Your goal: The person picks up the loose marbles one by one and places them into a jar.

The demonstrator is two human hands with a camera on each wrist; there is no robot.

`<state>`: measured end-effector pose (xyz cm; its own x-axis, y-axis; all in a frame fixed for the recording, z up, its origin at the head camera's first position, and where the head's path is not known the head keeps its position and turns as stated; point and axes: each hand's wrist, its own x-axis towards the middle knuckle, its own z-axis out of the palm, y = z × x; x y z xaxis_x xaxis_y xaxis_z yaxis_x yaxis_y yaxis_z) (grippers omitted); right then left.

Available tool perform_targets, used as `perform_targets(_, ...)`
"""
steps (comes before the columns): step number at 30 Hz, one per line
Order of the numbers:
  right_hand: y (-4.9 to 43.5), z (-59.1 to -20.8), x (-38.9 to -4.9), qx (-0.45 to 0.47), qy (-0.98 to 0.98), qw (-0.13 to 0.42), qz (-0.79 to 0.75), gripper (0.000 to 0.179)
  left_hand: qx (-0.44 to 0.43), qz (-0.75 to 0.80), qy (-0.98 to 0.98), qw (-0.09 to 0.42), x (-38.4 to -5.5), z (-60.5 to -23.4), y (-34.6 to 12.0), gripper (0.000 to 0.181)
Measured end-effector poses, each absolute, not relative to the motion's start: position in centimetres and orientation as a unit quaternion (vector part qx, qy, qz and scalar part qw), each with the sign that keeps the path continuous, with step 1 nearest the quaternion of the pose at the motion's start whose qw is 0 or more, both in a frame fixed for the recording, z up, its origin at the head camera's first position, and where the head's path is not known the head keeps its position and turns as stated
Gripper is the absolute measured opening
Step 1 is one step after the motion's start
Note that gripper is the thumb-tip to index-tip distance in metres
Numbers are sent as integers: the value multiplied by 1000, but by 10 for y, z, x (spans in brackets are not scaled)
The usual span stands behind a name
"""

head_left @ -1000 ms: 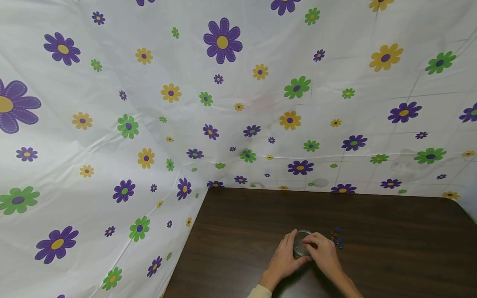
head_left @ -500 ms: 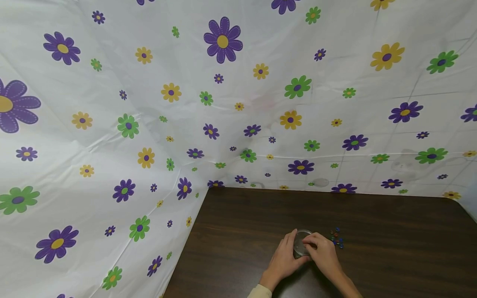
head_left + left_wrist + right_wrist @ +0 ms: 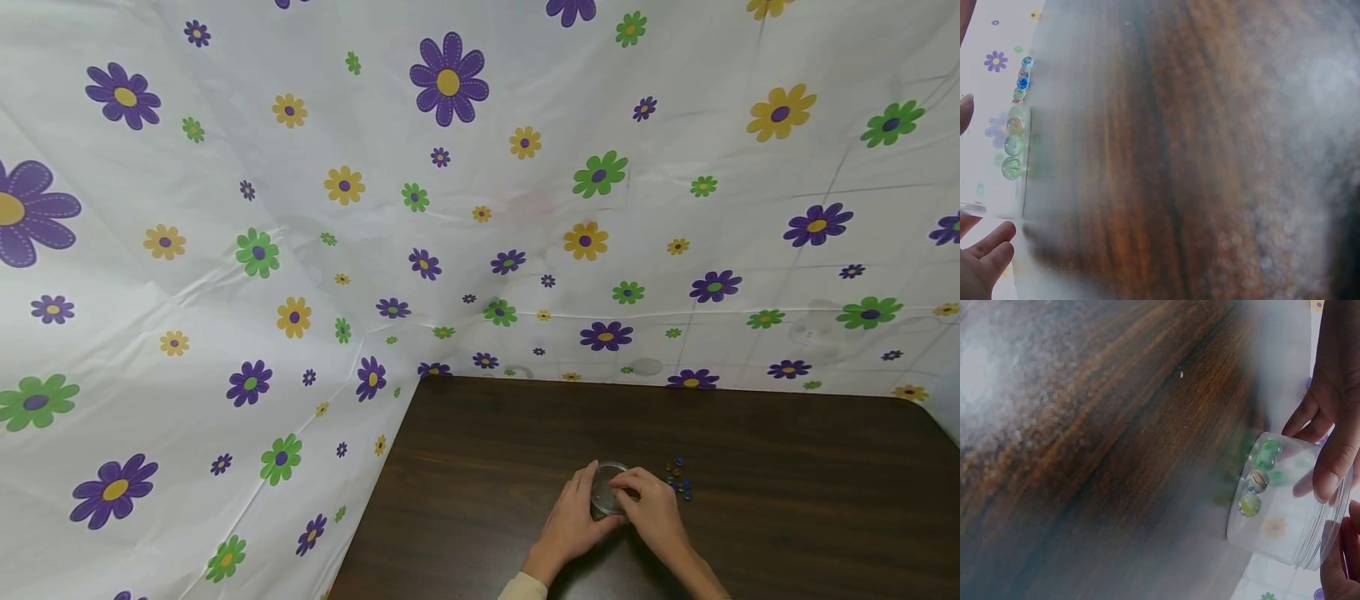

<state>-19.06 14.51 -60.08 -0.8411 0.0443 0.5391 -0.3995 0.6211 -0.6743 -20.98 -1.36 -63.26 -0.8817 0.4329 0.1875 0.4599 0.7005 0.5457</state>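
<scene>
A clear round jar (image 3: 1288, 506) stands on the table, with several green and swirled glass marbles (image 3: 1256, 481) at its bottom. My left hand (image 3: 572, 521) grips the jar's side, thumb and fingers around the wall. Over the jar's mouth is my right hand (image 3: 651, 508), its thumb and fingertips bent together right at the rim. Whatever may be between those right fingertips I cannot tell. In the left wrist view, the left hand's fingers (image 3: 999, 245) show beside the jar, near green marbles (image 3: 1012, 167) seen through its wall.
Just right of the right hand, several loose blue, red and green marbles (image 3: 678, 482) lie on the dark wooden table (image 3: 480, 450). A white sheet (image 3: 480, 167) printed with purple, yellow and green flowers hangs behind the table and along its left side.
Both hands and the jar keep their places. The head view has shifted only very slightly.
</scene>
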Motion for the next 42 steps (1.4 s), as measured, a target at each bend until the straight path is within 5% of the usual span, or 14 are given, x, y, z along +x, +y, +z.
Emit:
perform_targets(12,164,-603,-194,111,-848,327,401,31,-246,-303,-920,34,-211,-634,-13,88)
perform_targets(42,228,-610,-183,5,-885,257,388,23,-229,-306,-924,21,-209,-633,-12,90)
